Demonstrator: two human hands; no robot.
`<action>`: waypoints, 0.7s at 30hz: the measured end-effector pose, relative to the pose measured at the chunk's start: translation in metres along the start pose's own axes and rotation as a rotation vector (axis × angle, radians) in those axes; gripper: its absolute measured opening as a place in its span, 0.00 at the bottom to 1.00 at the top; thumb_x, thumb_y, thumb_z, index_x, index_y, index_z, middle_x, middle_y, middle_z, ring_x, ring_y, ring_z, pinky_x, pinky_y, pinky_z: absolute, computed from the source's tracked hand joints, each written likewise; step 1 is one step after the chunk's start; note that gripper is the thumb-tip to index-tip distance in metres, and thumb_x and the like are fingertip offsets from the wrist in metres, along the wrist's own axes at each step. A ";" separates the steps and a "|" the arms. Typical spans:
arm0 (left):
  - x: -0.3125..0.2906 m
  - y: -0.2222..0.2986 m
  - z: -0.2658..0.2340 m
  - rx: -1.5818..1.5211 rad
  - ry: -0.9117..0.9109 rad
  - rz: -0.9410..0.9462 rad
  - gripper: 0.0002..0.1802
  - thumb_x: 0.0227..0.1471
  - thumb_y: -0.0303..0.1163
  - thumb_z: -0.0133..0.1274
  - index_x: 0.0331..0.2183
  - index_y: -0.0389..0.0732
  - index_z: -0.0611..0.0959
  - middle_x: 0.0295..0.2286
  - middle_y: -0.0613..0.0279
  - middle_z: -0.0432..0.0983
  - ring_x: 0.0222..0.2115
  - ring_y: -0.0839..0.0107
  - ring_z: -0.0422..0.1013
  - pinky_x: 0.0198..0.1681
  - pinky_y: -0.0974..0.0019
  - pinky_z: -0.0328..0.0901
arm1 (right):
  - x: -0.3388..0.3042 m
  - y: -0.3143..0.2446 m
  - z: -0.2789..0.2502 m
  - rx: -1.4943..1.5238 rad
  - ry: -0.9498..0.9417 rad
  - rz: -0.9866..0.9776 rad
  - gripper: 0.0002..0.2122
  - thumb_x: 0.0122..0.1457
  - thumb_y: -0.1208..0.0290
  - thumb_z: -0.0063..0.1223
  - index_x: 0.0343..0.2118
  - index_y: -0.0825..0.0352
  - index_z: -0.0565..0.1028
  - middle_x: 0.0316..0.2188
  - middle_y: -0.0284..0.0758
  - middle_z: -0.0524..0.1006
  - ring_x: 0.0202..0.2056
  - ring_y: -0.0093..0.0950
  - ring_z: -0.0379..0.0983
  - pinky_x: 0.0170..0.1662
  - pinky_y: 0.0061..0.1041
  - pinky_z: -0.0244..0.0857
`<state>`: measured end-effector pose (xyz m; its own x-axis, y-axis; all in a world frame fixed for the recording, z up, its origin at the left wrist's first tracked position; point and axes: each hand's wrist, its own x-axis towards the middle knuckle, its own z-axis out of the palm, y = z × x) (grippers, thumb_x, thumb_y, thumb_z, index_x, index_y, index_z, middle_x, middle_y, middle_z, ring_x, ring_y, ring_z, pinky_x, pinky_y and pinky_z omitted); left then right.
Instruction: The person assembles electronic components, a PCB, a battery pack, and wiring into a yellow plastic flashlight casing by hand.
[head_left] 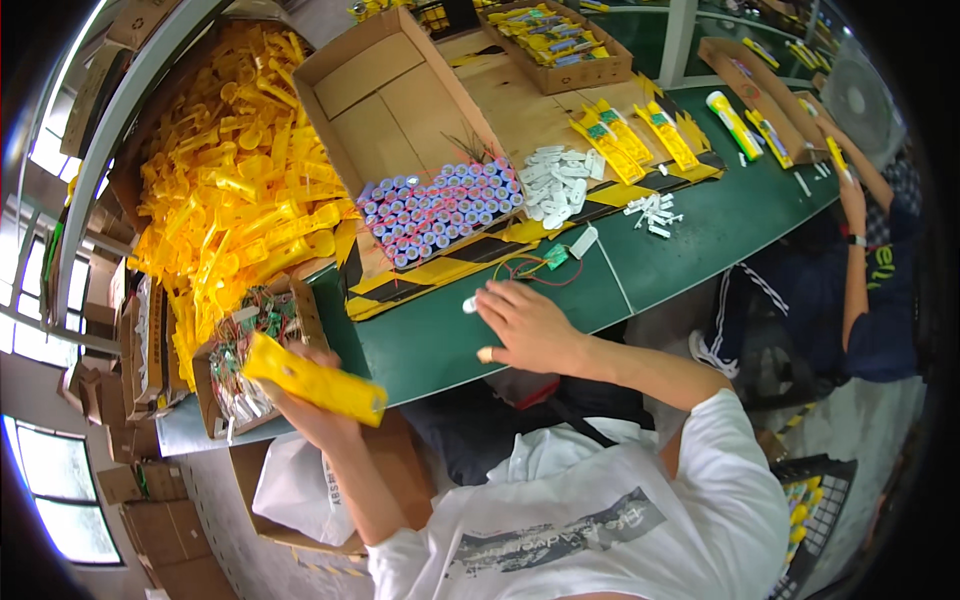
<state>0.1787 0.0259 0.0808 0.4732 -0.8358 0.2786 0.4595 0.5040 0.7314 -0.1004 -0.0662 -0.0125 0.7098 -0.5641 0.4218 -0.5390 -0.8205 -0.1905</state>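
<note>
My left hand [318,410] is closed around a yellow plastic casing [315,380], a long hollow-looking shell held tilted above the table's left end. My right hand [528,328] hovers over the green tabletop with its fingers stretched out and the thumb apart. A pale covering wraps the thumb tip. Something white [470,304] shows at the index fingertip; whether it is a finger cover or a small part I cannot tell. Just beyond that hand lie a green circuit board [556,257] with red and dark wires and a white rectangular piece [584,241].
A big heap of yellow casings [240,180] rises at left, above a box of wired circuit boards [255,335]. A cardboard box [400,100] holds purple battery cells [440,215]. White plastic parts [560,180] and yellow casings with boards [625,140] lie farther back. A co-worker's arm [855,230] reaches in at right.
</note>
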 end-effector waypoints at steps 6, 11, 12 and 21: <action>-0.134 -0.066 -0.012 0.085 0.424 -0.461 0.32 0.61 0.61 0.39 0.48 0.41 0.71 0.27 0.59 0.72 0.21 0.72 0.67 0.23 0.70 0.64 | -0.027 -0.011 -0.002 0.256 -0.022 -0.222 0.22 0.49 0.60 0.62 0.45 0.67 0.76 0.46 0.35 0.76 0.51 0.32 0.71 0.55 0.31 0.65; -0.165 -0.086 -0.010 -0.057 0.385 -0.664 0.12 0.56 0.35 0.48 0.40 0.39 0.72 0.31 0.54 0.73 0.28 0.69 0.68 0.29 0.69 0.64 | -0.026 -0.001 0.002 0.266 0.125 -0.396 0.10 0.51 0.70 0.59 0.37 0.64 0.79 0.36 0.29 0.79 0.42 0.26 0.76 0.40 0.25 0.74; -0.169 -0.087 -0.006 -0.040 0.372 -0.677 0.11 0.55 0.35 0.48 0.39 0.39 0.72 0.31 0.55 0.73 0.27 0.69 0.68 0.29 0.69 0.65 | -0.021 0.002 -0.001 0.356 0.146 -0.310 0.09 0.51 0.70 0.59 0.36 0.64 0.80 0.35 0.29 0.79 0.39 0.26 0.77 0.38 0.25 0.74; -0.225 -0.103 0.025 -0.136 -0.101 -1.351 0.27 0.58 0.45 0.53 0.52 0.42 0.66 0.40 0.54 0.74 0.41 0.62 0.74 0.47 0.51 0.70 | 0.102 0.070 -0.067 1.474 1.000 0.187 0.14 0.65 0.70 0.49 0.51 0.69 0.64 0.42 0.46 0.78 0.37 0.33 0.80 0.42 0.30 0.76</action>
<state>0.0061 0.1566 -0.0413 -0.4546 -0.6995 -0.5514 0.5895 -0.7004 0.4025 -0.0964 -0.1749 0.0763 -0.1259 -0.8450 0.5197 0.6346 -0.4713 -0.6125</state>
